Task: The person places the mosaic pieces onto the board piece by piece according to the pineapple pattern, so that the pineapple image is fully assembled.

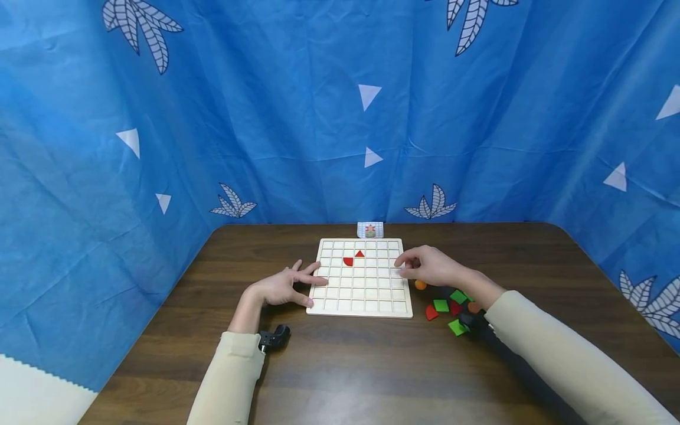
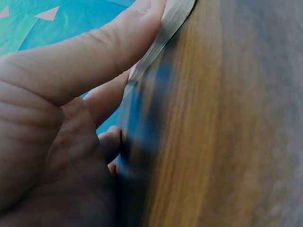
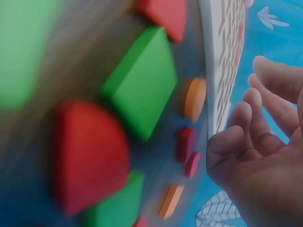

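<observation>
A white gridded board lies flat on the table with a red quarter-circle piece and a red triangle piece in its upper squares. My left hand rests at the board's left edge, its fingers spread over the rim and its thumb at the lower left side. In the left wrist view the thumb touches the board's edge. My right hand hovers at the board's right edge, fingers loosely bent. No piece shows between its thumb and fingers in the right wrist view.
Right of the board lie several loose pieces: an orange disc, a red quarter-circle, green pieces and others partly under the right forearm. A small picture card stands behind the board, before a blue curtain.
</observation>
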### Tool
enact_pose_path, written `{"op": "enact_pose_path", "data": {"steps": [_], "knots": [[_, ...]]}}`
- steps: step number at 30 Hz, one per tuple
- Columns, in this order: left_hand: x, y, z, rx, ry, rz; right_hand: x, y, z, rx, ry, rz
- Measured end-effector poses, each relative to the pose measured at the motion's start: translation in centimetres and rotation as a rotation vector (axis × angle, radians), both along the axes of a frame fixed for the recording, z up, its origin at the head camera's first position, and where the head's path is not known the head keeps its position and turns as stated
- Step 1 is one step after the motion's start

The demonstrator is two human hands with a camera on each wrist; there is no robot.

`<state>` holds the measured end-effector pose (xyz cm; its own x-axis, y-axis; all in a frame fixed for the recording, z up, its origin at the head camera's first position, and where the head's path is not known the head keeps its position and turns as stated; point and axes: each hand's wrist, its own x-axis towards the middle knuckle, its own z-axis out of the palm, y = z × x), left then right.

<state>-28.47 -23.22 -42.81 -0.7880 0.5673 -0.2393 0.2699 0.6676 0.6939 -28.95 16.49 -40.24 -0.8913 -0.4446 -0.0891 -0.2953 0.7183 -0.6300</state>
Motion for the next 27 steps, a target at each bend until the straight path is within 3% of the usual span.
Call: {"op": "enact_pose_path", "data": {"steps": [12,19,27], "knots": [[-0.2,0.0,-0.1,0.003,0.005,-0.012,1.7,4.9,-0.1,0.001,0.001,-0.027],[-0.2,-0.1,-0.1,0.007,-0.001,-0.005,1.9,6.8,-0.2,-0.025,0.001,-0.065],[-0.2,-0.1,-0.2,0.004,0.012,-0.011,1.9,8.4,-0.2,0.014,0.033,-0.09]]}}
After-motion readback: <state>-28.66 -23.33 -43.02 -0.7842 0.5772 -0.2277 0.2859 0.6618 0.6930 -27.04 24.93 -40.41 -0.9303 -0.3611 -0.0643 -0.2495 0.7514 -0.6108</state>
